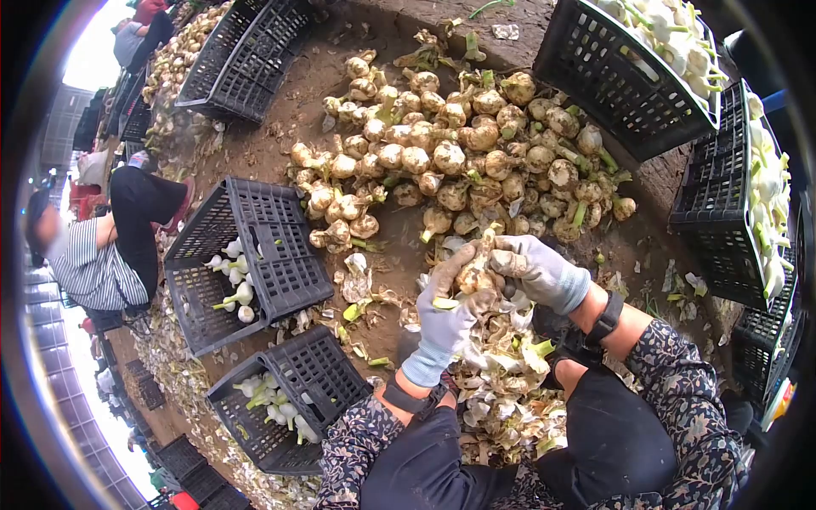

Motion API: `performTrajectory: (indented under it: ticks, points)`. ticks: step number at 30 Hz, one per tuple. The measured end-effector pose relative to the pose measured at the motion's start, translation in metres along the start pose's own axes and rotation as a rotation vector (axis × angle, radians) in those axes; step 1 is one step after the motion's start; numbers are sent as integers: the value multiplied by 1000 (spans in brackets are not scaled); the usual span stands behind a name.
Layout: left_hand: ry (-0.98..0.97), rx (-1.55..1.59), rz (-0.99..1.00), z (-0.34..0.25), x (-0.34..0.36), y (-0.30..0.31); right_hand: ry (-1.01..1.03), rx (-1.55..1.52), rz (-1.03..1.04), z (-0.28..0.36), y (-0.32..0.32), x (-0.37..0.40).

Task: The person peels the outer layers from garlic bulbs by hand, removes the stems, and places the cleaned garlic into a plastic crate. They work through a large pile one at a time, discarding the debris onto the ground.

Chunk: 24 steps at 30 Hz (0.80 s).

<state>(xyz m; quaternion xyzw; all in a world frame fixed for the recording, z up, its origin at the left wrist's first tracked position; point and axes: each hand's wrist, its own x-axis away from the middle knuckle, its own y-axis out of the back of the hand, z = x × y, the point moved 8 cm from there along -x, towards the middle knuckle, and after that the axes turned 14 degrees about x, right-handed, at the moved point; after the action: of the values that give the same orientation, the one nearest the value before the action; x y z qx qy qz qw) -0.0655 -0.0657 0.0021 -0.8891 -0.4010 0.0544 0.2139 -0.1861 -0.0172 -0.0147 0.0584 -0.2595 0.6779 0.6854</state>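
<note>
Between my two gloved hands is a garlic bulb (474,275), its dirty outer skin still around it. My left hand (444,310) wraps its fingers round the bulb from the left, with a green piece of stem showing by the thumb. From the right, my right hand (544,270) pinches the skin at the bulb's side; its fingertips are partly hidden. A large pile of unpeeled garlic bulbs (450,157) lies on the ground just beyond both hands. Loose garlic skins (501,387) are heaped below them, between my knees.
Two tilted black crates, an upper one (289,255) and a lower one (319,374), hold white peeled garlic at the left. Full crates of garlic (625,81) stand at the right. A seated person (110,246) is at far left. Another black crate (246,64) lies behind.
</note>
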Motion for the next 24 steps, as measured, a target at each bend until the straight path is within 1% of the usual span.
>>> performTrajectory:
  ticks: [1,2,3,4,6,8,10,14,16,17,18,20,21,22,23,24]
  points:
    - [56,164,-40,3,-1,0,0,-1,-1,3,-2,0]
    - [97,194,-61,3,0,-2,-8,48,-52,6,-2,0]
    - [99,193,-60,5,0,-1,-16,96,-103,9,-3,-1]
    - [95,201,-69,8,1,2,-22,43,-132,11,-5,0]
    - [91,207,-80,8,2,3,-22,26,-117,11,-7,0]
    - [132,367,-99,9,2,1,-22,11,-101,6,-7,-1]
    - [144,406,-108,12,2,2,37,-110,-74,1,-8,-5]
    - [198,520,-102,13,4,-1,-10,-103,-56,5,-7,-2]
    - [218,526,-76,15,4,0,-66,55,-133,5,-2,-1]
    - [237,533,-51,17,4,-1,-66,54,-134,8,-2,-1]
    - [238,533,-51,16,2,-3,-37,106,-145,13,-2,-1]
    - [142,485,-65,9,-3,-4,-10,156,-157,15,-1,-1]
    - [143,485,-66,6,-3,-6,94,300,-232,22,3,-2]
    - [216,539,-131,8,-2,-5,199,444,-306,28,6,-2]
    - [290,592,-196,11,0,-3,199,443,-306,20,4,-5]
    - [530,738,-175,32,5,4,315,454,-396,19,6,-4]
